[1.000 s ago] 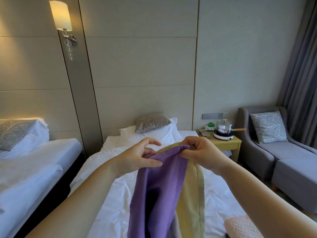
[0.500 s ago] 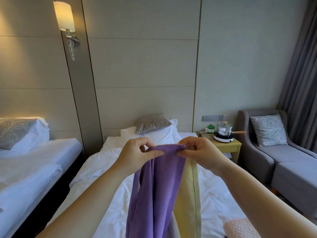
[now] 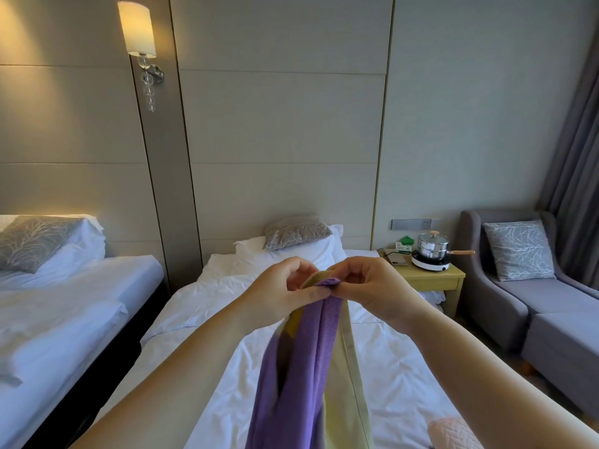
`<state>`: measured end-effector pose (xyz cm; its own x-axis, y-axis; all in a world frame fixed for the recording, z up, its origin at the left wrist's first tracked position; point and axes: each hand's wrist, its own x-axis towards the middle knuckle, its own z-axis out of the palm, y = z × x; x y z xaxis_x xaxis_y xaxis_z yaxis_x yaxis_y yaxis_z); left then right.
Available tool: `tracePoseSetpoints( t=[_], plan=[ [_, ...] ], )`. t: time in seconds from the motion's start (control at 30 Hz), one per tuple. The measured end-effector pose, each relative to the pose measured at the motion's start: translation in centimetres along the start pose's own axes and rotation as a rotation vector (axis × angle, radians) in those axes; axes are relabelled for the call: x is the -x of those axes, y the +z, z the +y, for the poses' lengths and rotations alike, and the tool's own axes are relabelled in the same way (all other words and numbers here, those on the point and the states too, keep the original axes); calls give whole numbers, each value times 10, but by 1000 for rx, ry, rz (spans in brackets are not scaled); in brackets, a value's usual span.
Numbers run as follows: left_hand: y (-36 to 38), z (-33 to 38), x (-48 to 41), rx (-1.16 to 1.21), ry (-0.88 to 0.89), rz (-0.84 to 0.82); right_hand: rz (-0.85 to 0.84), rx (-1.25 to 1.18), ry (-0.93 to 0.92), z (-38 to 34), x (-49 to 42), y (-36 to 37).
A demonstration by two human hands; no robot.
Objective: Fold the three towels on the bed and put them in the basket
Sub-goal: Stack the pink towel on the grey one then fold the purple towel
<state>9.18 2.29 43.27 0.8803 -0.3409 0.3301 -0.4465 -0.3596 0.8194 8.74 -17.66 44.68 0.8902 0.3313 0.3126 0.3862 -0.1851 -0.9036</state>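
purple ribbed towel (image 3: 308, 367) pinched by left hand (image 3: 285, 294)

Head camera looks forward and down along the bed (image 3: 405, 367)

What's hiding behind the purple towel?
A pale yellow towel hangs right behind the purple knitted towel. The left hand and right hand pinch their tops together. Much of the yellow one is covered, as is the white bed sheet directly below.
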Motion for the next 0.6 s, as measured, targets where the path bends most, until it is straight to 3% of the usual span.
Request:
tracePoseSetpoints(
  t=[0.13, 0.3, 0.6],
  plan=[
    [1, 5, 0, 59, -6, 63, 17, -58, -28, 3, 3, 5],
    [1, 6, -1, 51, 65, 145, 60, -139, 115, 25, 12, 18],
    [-9, 17, 3, -18, 83, 60, 95, -73, -12, 14, 11, 19]
  ],
)
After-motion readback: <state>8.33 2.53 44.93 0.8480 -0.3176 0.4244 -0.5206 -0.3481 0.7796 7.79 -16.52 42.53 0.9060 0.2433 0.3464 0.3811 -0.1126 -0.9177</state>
